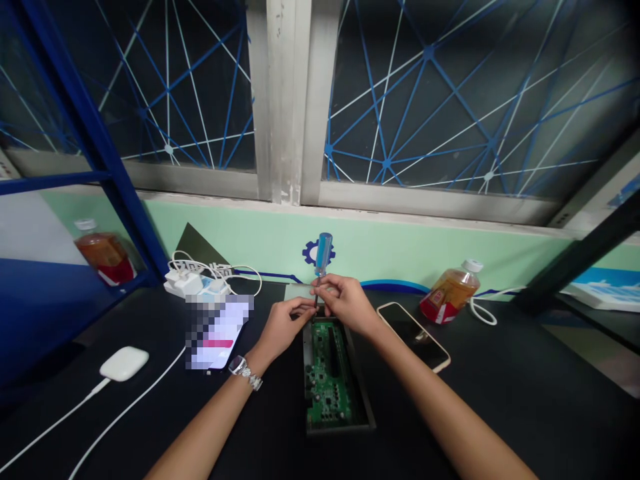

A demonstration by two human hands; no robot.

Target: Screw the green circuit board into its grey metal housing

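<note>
Carefully, I have the screwdriver standing nearly upright at the far end of the shallow case, which lies lengthwise on the dark worktop, straight in front of me, with the green circuit board lying inside it. My right hand has its fingers narrowed in a pinch around the shaft, just below the blue handle, whose top rises free above the knuckles. The left hand reaches in low from the other side, fingers drawn close together near the tip; whether they touch the shaft or hold some small part, I cannot tell. To do this well, I judge the blade should sit squarely, so I would take out the slight lean before putting any torque on it. A pinch on the shaft suits fine guiding, but firm turning would likely want the handle itself. The left fingers would serve best by steadying the case's far end, since nothing I can see clamps it and it could swivel. A slip toward the board seems the main risk, so I'd favour light pressure and short turns.
</note>
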